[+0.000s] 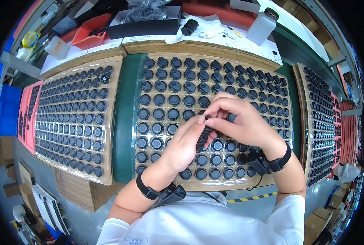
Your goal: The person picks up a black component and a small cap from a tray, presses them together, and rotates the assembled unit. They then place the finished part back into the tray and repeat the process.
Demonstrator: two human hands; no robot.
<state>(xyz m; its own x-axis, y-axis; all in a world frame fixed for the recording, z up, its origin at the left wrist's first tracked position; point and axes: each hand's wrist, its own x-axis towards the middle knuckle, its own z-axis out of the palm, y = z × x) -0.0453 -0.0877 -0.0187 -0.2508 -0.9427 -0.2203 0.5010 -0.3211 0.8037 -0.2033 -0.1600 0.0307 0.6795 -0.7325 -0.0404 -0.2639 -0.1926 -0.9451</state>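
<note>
Between both hands' fingers (214, 118): black rings (203, 139).

A single head-worn fisheye view is looking steeply down from above the person's chest, facing forward across a green workbench (124, 122). It is sitting close over the left hand (184, 145) and right hand (241, 120), which are filling the centre, with both forearms coming in from the lower edge. The middle tray (139, 102) of round black parts is lying directly beneath, while the left tray (112, 122) and right tray (308, 122) are bending toward the dark rim. No second view is sharing the scene.
</note>
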